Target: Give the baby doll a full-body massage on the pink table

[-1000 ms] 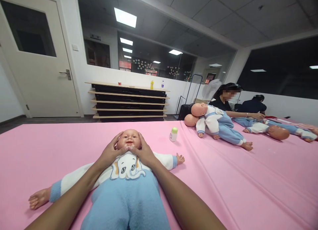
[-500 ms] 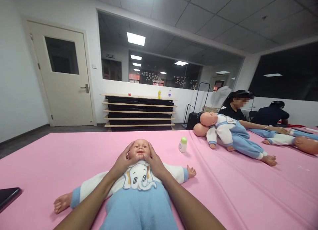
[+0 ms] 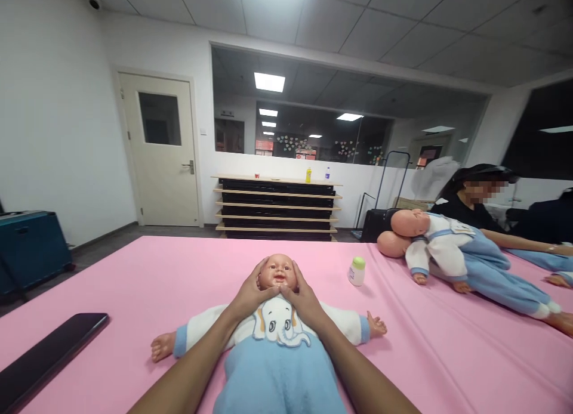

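Head view: left hand (image 3: 249, 296) and right hand (image 3: 308, 303) are grasping the doll (image 3: 282, 369) by its head, thumbs resting at the chin; the doll is lying face-up on the counter (image 3: 416, 360), near a green-capped bottle (image 3: 357, 272).

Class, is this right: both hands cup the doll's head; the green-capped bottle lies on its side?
The bottle is not lying down: the head view shows it upright. The left hand and right hand do cup the doll's head.
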A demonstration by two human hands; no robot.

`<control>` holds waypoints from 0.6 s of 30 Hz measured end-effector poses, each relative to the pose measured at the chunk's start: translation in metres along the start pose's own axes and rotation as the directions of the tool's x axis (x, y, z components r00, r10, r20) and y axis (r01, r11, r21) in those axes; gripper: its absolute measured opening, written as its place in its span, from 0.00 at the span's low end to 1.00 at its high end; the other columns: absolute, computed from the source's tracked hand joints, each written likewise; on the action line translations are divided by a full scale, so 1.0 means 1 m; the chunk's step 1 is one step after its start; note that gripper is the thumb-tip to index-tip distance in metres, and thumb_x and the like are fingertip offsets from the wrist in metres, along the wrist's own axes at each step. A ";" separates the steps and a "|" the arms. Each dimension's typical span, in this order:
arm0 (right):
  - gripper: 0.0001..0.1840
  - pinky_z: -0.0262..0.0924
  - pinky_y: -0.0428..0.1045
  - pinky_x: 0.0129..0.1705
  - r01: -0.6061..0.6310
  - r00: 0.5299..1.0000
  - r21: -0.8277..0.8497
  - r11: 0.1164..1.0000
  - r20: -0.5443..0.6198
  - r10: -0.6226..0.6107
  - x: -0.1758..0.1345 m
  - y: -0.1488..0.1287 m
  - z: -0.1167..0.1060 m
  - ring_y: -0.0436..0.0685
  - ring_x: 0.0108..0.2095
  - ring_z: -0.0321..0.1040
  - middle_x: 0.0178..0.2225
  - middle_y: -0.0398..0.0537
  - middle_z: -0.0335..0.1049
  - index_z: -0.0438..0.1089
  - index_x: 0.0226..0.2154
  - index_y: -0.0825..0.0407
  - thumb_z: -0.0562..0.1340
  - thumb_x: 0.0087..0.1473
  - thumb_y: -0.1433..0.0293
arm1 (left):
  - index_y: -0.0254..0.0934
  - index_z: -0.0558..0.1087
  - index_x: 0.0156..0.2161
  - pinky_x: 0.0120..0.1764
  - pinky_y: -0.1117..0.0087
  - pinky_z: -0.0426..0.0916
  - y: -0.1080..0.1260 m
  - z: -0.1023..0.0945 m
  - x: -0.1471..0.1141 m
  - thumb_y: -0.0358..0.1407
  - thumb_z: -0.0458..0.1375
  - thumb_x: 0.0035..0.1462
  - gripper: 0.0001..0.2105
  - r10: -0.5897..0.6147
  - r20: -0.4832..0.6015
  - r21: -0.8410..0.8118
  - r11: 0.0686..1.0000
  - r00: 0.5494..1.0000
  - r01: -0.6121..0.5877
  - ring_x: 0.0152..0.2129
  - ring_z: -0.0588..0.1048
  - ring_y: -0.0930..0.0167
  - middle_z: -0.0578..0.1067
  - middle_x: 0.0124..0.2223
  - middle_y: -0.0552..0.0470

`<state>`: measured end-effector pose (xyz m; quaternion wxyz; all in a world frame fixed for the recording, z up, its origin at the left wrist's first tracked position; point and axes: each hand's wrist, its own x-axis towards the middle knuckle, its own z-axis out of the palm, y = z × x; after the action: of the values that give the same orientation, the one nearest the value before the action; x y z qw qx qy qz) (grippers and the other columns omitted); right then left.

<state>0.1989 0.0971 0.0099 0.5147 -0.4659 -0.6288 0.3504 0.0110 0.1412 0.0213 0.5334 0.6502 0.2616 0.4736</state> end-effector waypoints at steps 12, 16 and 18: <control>0.50 0.45 0.60 0.65 -0.045 0.999 -0.029 0.999 -0.001 0.045 -0.002 -0.004 0.000 0.61 0.65 0.47 0.66 0.45 0.46 0.34 0.67 0.41 0.61 0.53 0.49 | 0.43 0.54 0.65 0.58 0.58 0.62 -0.003 0.000 -0.001 0.41 0.69 0.43 0.45 0.012 -0.019 -0.006 1.000 1.000 -0.012 0.58 0.64 0.57 0.63 0.63 0.42; 0.48 0.42 0.59 0.66 -0.034 0.999 -0.027 0.999 -0.002 0.034 -0.002 -0.002 0.000 0.59 0.66 0.43 0.67 0.45 0.43 0.35 0.67 0.41 0.60 0.54 0.49 | 0.41 0.55 0.65 0.58 0.57 0.62 -0.001 -0.001 -0.001 0.41 0.69 0.44 0.44 0.006 0.002 -0.017 1.000 1.000 -0.006 0.58 0.64 0.56 0.62 0.64 0.43; 0.45 0.38 0.58 0.67 -0.020 1.000 -0.019 1.000 0.006 0.020 -0.002 -0.001 -0.001 0.58 0.67 0.40 0.67 0.44 0.41 0.37 0.67 0.42 0.58 0.56 0.48 | 0.41 0.56 0.64 0.58 0.57 0.61 0.000 -0.004 0.000 0.40 0.68 0.45 0.42 0.002 0.027 -0.047 0.999 1.000 -0.001 0.58 0.64 0.57 0.60 0.65 0.44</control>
<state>0.1998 0.0945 0.0107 0.5048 -0.4760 -0.6289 0.3508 0.0075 0.1431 0.0208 0.5517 0.6439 0.2426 0.4712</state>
